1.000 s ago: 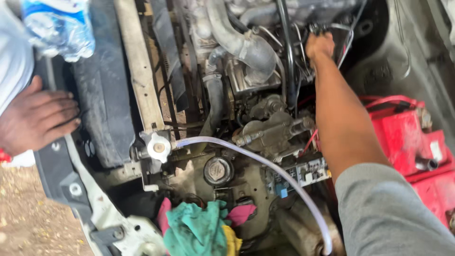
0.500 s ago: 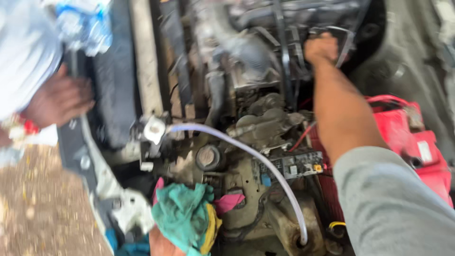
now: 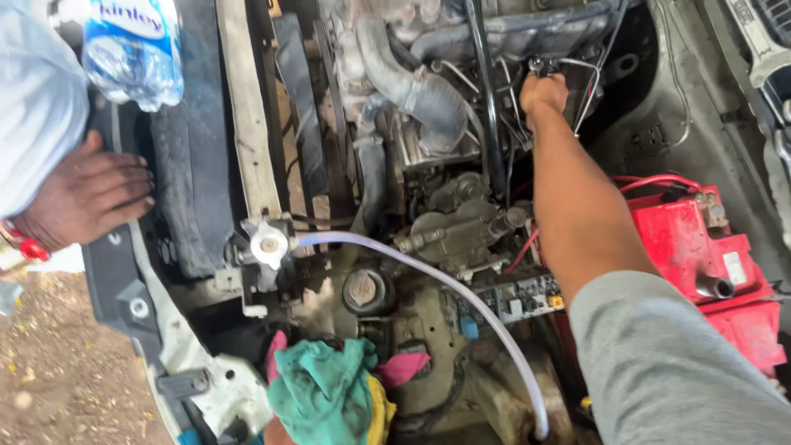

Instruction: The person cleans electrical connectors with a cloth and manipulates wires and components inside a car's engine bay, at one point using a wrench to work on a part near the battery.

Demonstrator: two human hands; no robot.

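Setting: open engine bay, dirt ground at lower left.
Right hand: closed among thin cables deep in the engine; exact grip unclear.
Left hand: fingers spread flat on the front panel.
Nearby: clear hose, red battery, green rag, water bottle.

An outdoor car repair spot, seen down into an open engine bay. The engine with its hoses, a red battery, a fuse box and rags stuffed among the parts show it. Bare dirt ground lies beside the bumper.
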